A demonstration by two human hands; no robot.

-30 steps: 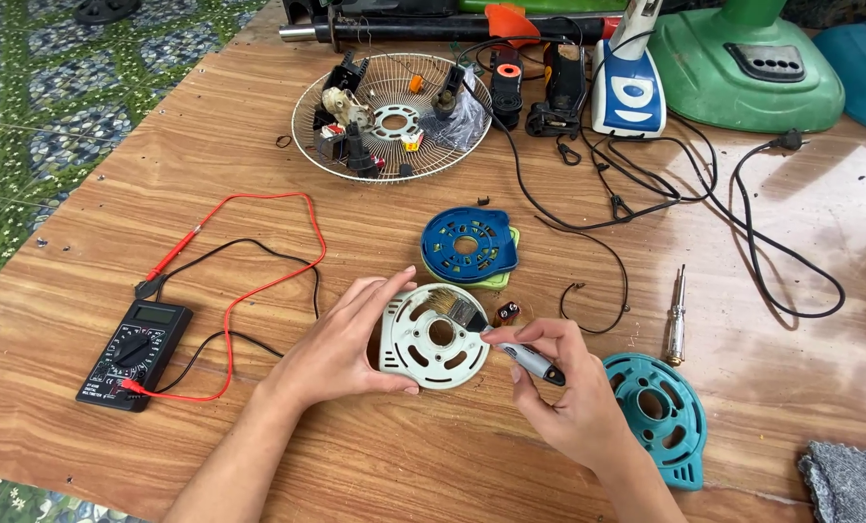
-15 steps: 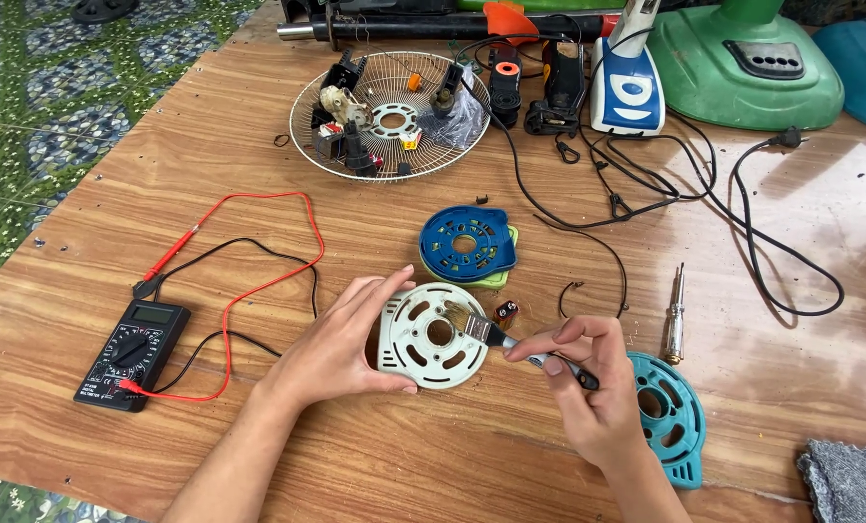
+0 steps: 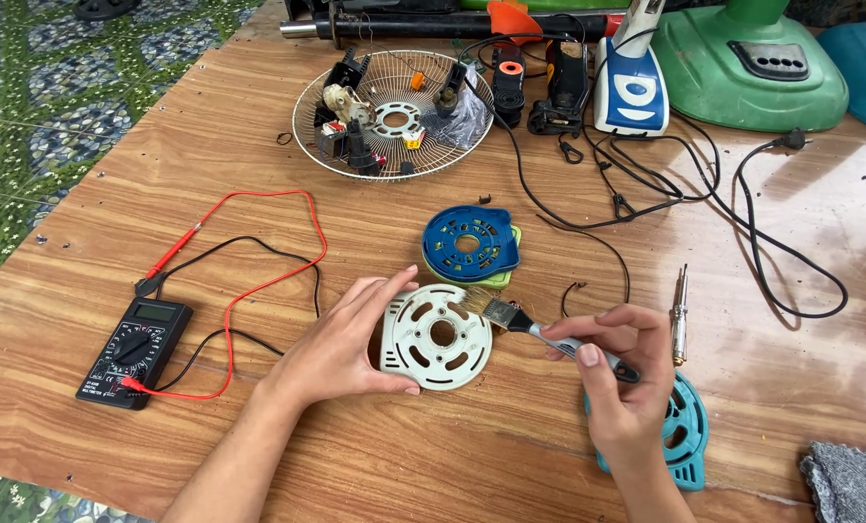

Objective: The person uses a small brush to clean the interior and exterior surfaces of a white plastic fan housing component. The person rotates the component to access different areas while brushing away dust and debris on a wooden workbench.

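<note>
My left hand (image 3: 341, 344) grips the left edge of a white round motor cover (image 3: 440, 337) with slotted holes, lying flat on the wooden table (image 3: 210, 165). A small paintbrush (image 3: 510, 317) with a grey handle is pinched in my right hand (image 3: 619, 373); its bristles rest on the cover's upper right rim. A blue round cover (image 3: 470, 245) on a green piece lies just behind the white one. A teal cover (image 3: 684, 431) sits partly under my right hand.
A black multimeter (image 3: 135, 351) with red and black leads lies at left. A wire fan guard (image 3: 394, 114) holding several small parts sits at the back. A screwdriver (image 3: 680, 315), black cables (image 3: 743, 223), a green fan base (image 3: 752, 63) and a grey cloth (image 3: 854, 479) are at right.
My right hand has shifted right and down, drawing the brush across the white cover towards its right rim. The left hand keeps the cover held in place.
</note>
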